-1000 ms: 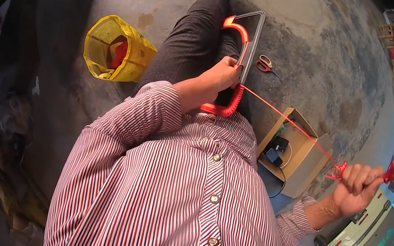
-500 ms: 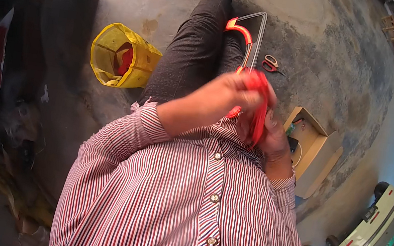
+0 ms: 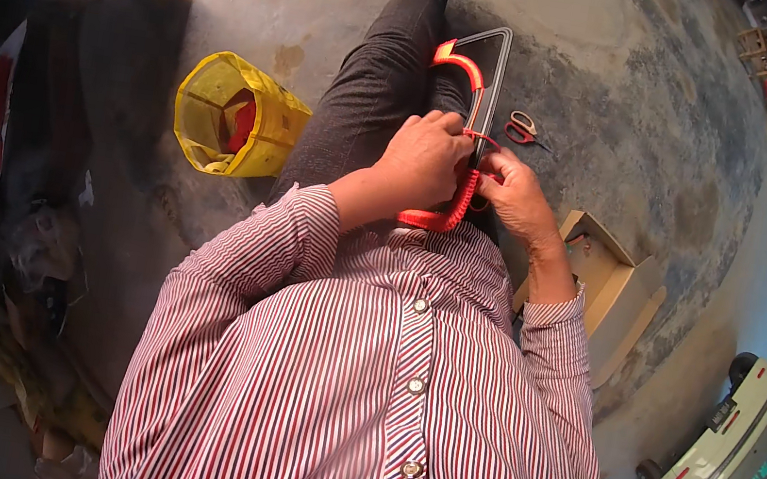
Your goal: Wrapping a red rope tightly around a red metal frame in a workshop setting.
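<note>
A grey metal wire frame (image 3: 502, 70) rests across my lap and thigh. Red cord wrapping (image 3: 458, 209) covers its near corner in tight coils, and an orange-red band (image 3: 468, 65) curves along its far part. My left hand (image 3: 417, 163) is closed on the frame's left side, with its fingertips by the cord. On the other side my right hand (image 3: 518, 200) pinches the red cord (image 3: 484, 138), which runs between both hands across the frame. The fingers partly hide where the cord meets the metal.
A yellow bag (image 3: 266, 130) with red material inside lies left of my leg. Scissors (image 3: 523, 129) lie on the concrete floor to the right. Nearer stands an open cardboard box (image 3: 605, 280). A pale wheeled case (image 3: 718, 439) is at the lower right.
The red bundle held up between my hands is out of sight. My left hand has moved left and my hands are now apart, either side of the frame, with cord stretched between them.
</note>
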`<state>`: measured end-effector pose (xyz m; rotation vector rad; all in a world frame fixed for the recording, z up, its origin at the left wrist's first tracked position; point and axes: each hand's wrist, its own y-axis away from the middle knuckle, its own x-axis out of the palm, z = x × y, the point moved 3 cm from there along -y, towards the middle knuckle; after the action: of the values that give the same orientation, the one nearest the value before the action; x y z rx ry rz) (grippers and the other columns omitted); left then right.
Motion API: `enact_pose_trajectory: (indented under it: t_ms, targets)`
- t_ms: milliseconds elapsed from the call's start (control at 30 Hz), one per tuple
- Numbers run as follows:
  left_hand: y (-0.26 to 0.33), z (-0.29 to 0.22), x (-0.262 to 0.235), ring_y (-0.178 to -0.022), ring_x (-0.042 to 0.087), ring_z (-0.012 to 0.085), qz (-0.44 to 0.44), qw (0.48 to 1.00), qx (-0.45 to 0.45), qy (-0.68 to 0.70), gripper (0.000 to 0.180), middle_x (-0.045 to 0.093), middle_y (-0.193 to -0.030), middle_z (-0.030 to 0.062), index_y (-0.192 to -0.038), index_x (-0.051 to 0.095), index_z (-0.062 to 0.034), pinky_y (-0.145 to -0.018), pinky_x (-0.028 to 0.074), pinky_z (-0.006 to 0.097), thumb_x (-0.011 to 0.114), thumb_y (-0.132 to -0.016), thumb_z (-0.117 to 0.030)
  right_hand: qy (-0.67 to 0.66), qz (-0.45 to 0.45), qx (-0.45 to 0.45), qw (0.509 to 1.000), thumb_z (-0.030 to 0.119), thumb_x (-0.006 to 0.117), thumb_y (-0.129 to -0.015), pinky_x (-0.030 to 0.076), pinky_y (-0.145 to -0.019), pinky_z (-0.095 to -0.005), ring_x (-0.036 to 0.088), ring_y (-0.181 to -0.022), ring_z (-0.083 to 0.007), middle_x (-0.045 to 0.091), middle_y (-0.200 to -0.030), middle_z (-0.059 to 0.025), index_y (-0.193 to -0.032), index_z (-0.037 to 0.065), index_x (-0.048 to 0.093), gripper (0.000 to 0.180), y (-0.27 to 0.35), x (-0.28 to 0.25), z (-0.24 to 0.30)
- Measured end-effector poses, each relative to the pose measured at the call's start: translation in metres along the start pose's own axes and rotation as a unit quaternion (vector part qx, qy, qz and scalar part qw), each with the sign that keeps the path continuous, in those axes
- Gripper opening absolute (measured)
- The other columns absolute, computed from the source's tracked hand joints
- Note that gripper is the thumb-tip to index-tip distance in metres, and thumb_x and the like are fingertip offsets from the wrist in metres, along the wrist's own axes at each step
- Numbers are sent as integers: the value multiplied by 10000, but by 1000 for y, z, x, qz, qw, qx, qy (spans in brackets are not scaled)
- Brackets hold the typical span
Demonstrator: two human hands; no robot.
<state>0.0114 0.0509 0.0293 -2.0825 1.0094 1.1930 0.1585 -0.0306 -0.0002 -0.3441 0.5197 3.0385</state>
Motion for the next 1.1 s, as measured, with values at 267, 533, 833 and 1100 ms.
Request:
enact_pose_trajectory:
  t_ms: [267,533,833,1100]
  targets:
    - [-8,31,36,-854,558,199,14,745,-310,590,374,558,-920,95,-1044,514,30,-774,467,316,597,-684,-32,-228,-152,-234,933,213,553,-895,450,-805,-331,570,-853,-175,623,-998,-130,-739,53,529,225,45,-72,133]
    - [-8,12,42,-660,454,133,61,667,-366,646,345,498,-765,28,-1013,520,-12,-637,376,249,529,-669,-23,-518,209,-211,803,199,631,-888,334,-401,-286,415,-500,-119,478,-638,-33,-773,79,423,266,107,-5,211]
    - [-2,-18,11,-1230,383,344,-99,957,-137,234,620,406,-1340,163,-1279,480,-97,-1013,345,388,550,-665,-51,-501,88,-401,762,19,815,-669,346,-428,-232,473,-546,-122,533,-751,-53,-779,79,449,386,122,-41,224]
    - [-1,40,-17,-653,553,74,-73,932,-204,292,133,601,-674,35,-879,625,-2,-604,475,241,686,-802,-91,285,-30,-213,934,2,623,-739,440,-619,-291,605,-753,-159,602,-772,-79,-842,54,608,116,57,-44,114]
